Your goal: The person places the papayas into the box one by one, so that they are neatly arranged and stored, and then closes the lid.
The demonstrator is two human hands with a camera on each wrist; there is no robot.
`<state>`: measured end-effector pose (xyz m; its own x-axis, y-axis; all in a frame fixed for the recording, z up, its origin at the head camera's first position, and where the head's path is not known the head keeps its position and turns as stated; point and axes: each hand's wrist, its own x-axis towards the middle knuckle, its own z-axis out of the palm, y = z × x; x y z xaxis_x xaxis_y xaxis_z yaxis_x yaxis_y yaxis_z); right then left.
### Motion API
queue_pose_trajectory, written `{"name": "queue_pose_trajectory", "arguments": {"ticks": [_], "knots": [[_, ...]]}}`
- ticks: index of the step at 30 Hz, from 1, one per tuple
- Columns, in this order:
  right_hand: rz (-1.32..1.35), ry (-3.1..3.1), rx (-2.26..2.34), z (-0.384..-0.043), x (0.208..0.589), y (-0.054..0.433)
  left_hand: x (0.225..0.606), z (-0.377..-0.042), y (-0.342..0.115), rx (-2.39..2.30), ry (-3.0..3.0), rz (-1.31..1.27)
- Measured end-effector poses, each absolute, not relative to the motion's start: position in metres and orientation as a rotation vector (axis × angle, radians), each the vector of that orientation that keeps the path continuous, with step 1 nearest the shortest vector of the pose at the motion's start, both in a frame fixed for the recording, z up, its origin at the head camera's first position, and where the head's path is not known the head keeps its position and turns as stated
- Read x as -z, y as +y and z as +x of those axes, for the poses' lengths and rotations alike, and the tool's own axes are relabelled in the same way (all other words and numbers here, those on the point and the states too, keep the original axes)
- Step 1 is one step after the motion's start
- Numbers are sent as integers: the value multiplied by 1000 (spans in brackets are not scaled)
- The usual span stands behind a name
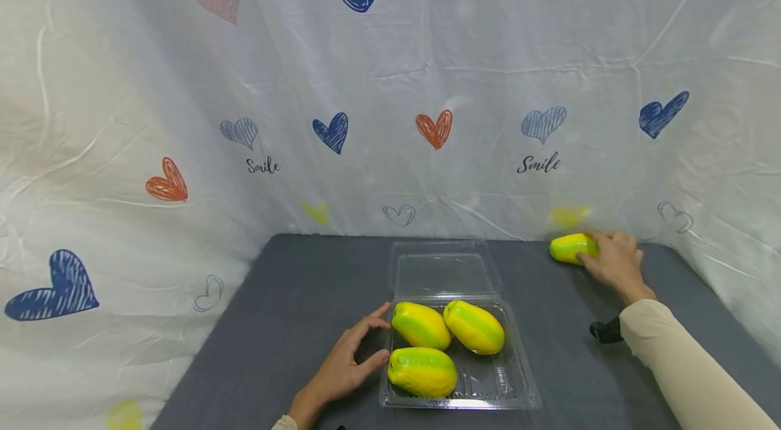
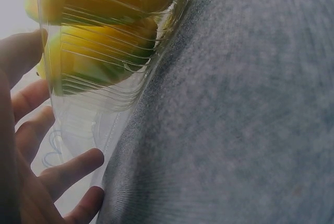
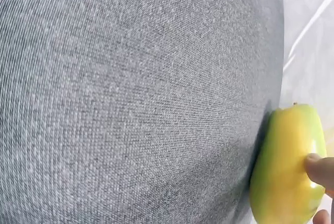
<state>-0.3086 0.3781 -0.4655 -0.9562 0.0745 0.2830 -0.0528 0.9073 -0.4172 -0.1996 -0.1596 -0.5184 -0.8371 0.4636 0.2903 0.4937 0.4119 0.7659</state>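
Fruit (image 1: 564,249): yellow and green, it lies lengthwise close to the far edge of the table (image 1: 293,321), toward the far right corner; if its underside touches the table, I cannot tell.
Right hand (image 1: 616,264): clamped on this fruit at its right end, the thumb pressing on the near side.
Left hand (image 1: 348,362): fingers are spread apart from each other and from the thumb, just beside the left edge of the box (image 1: 526,376); if the fingertips press its wall, I cannot tell.
Box: of clear plastic, it stands between the left and right edges of the table.
Lid (image 1: 445,274): folded back from the far edge of the box, toward the far edge of the table.
Box contents: near fruit (image 1: 422,373) in the near left corner, far left fruit (image 1: 421,325) in the far left corner, far right fruit (image 1: 474,328) along the far edge, slanting toward the right.
Curtain (image 1: 390,77): white, with printed hearts (image 1: 434,129), it hangs behind the far edge of the table.
Sleeve (image 1: 689,355): light coloured, with a small black thing (image 1: 607,331) at its cuff.
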Motion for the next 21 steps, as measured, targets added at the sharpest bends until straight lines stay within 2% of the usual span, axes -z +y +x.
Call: {"name": "queue_pose_trajectory", "arguments": {"ticks": [21], "knots": [[81, -2868, -677, -308, 463, 383, 515, -199, -159, 1444, -2607, -910]]}}
